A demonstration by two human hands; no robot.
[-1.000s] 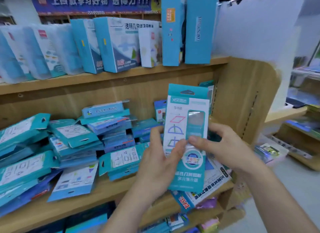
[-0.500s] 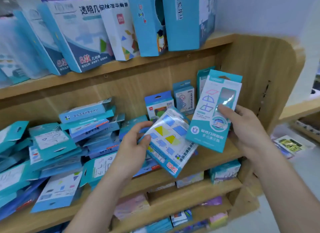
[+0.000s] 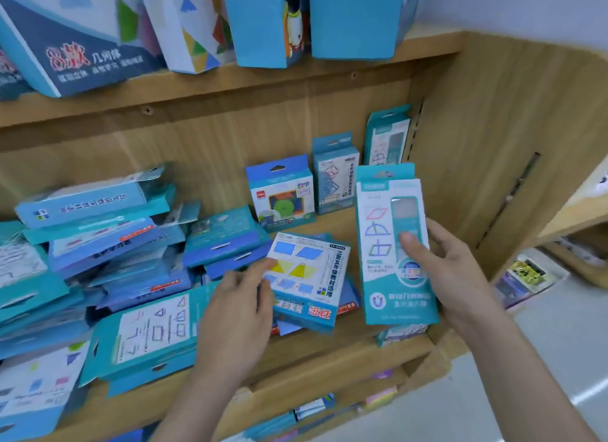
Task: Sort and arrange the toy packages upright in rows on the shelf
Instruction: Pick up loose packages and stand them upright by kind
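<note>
Right hand (image 3: 460,277) grips tall teal pack (image 3: 378,254): thumb (image 3: 409,242) pressed on the front window, other fingers curled behind its right edge. The pack is upright, front to camera, in the air just right of the square pack (image 3: 309,277), its lower end over the front of the shelf (image 3: 329,359).

Left hand (image 3: 237,313) is at the square pack's left edge, forefinger (image 3: 268,265) laid on the pack's printed face, other fingers loosely spread. Cannot tell whether it grasps the pack or only touches it.

Square pack is white and blue with coloured shapes. It lies tilted on top of other flat packs, mid-shelf.

Behind the square pack, three upright packs stand in a row against the back wall: blue box (image 3: 281,194), narrower box (image 3: 334,175), and a second teal pack (image 3: 386,138) at the right end, partly hidden by the held one.

Left of the square pack is a messy pile (image 3: 115,237) of flat blue and teal packs, stacked at mixed angles. A teal pack with line drawings (image 3: 151,326) lies flat at the front of the pile, beside the left wrist.

Right of the square pack, past the held pack, is the wooden side panel (image 3: 493,145).

Above the square pack, big boxes (image 3: 98,46) stand on the upper board (image 3: 230,82).
</note>
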